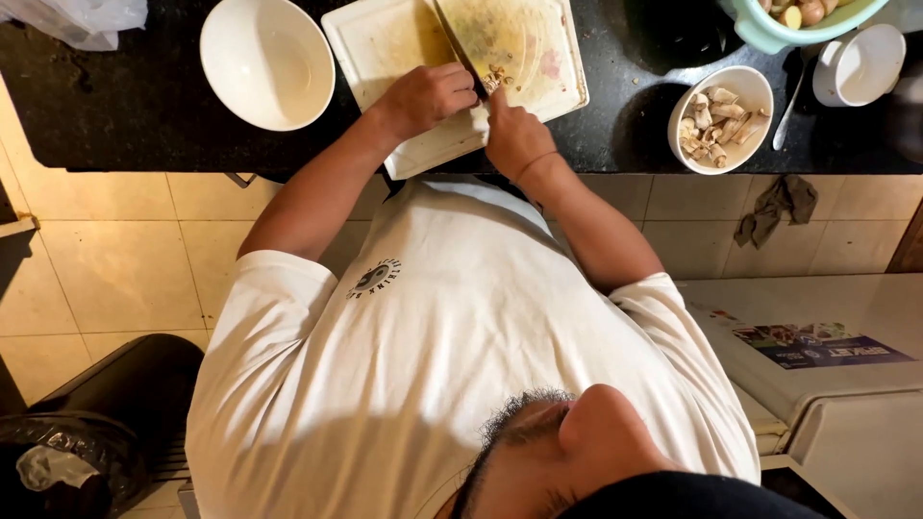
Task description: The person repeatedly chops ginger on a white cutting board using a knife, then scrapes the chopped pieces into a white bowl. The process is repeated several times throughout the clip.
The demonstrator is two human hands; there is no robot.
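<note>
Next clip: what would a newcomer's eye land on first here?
First, the two hands meeting on the white cutting board at the top centre: the left hand steadies small pale pieces while the right hand grips a knife whose blade lies across the board. Next, the empty white bowl left of the board and a bowl of cut pieces to its right, all on the black counter.

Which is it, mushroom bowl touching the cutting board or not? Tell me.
Apart. Head view shows dark counter between the mushroom bowl and the cutting board.
</note>
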